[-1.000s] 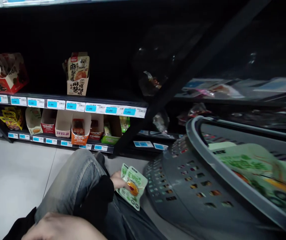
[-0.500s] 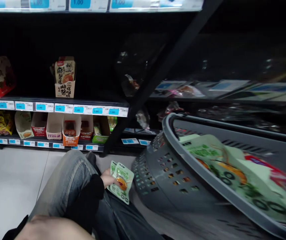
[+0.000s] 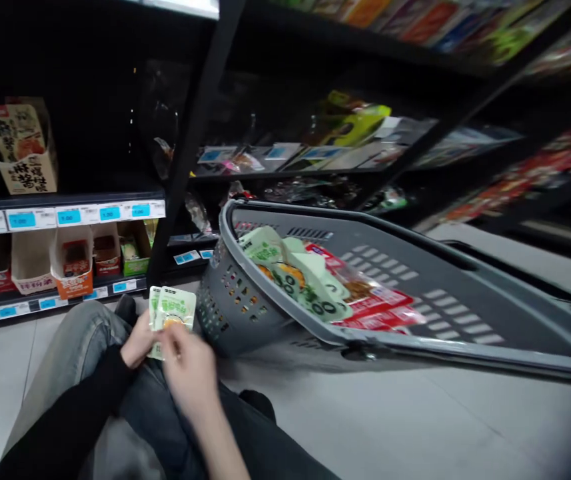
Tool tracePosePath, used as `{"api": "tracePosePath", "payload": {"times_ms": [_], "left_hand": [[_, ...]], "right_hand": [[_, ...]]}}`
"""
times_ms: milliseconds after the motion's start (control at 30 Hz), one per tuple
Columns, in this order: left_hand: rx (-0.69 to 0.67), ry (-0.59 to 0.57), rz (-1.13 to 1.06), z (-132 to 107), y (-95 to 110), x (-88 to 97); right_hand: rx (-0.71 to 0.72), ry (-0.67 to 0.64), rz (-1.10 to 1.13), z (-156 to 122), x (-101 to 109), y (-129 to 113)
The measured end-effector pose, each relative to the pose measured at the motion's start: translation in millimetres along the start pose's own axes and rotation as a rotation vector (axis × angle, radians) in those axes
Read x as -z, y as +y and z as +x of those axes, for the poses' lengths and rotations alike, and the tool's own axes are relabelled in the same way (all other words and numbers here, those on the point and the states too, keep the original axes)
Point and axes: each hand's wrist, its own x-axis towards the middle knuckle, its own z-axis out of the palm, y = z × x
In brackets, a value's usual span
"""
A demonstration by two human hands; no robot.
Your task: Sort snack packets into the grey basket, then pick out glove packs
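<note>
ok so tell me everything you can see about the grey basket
The grey basket looks like plastic, with a thick rounded rim and walls pierced by rows of small slots. It sits tilted on the pale floor in front of dark shelves, its opening tipped toward the camera. Inside lie green-and-white packets and red packets. Neither hand touches it: the left hand holds small green packets just left of its wall, with the right hand at them.

hands [image 3: 138, 343] [image 3: 190, 367]: 2 | green packets [image 3: 175, 309] in hands: 2 | basket [image 3: 235, 310]: 1
</note>
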Motion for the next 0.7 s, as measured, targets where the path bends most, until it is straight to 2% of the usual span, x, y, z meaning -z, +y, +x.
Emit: {"api": "tracePosePath", "payload": {"times_ms": [67, 133, 200, 267, 367, 433, 500, 567, 600, 633, 700], "left_hand": [[-0.013, -0.035, 0.02, -11.5, 12.1, -1.4], [0.004, -0.101, 0.035, -21.3, 20.3, -5.2], [0.03, -0.152, 0.034, -27.6, 24.4, -9.6], [0.036, -0.157, 0.024, -30.2, 25.7, -12.9], [0.044, -0.129, 0.014, -30.1, 26.4, -14.7], [0.068, -0.097, -0.004, -28.9, 28.0, -14.2], [0.086, -0.05, -0.035, -27.3, 30.4, -12.8], [0.092, 0.015, -0.06, -25.7, 33.3, -11.2], [0.094, 0.049, -0.068, -24.9, 34.8, -10.4], [0.096, 0.08, -0.071, -24.2, 36.0, -9.6], [0.098, 0.119, -0.064, -23.4, 37.6, -8.5]], "right_hand": [[-0.129, 0.192, 0.058, 10.2, 24.6, 40.8], [-0.185, 0.158, 0.162, 13.9, 33.9, 69.1], [-0.21, 0.071, 0.285, 14.5, 30.0, 82.6], [-0.228, 0.042, 0.391, 15.3, 20.5, 84.9], [-0.254, 0.07, 0.543, 18.2, 10.8, 80.8], [-0.27, 0.089, 0.64, 19.8, 10.7, 78.4], [-0.288, 0.177, 0.767, 19.8, 14.5, 77.2], [-0.304, 0.24, 1.013, 17.9, 20.1, 76.5], [-0.303, 0.215, 1.192, 16.4, 23.1, 76.1], [-0.293, 0.13, 1.391, 14.6, 25.6, 75.5], [-0.238, -0.205, 1.756, 11.1, 28.8, 74.0]]}}
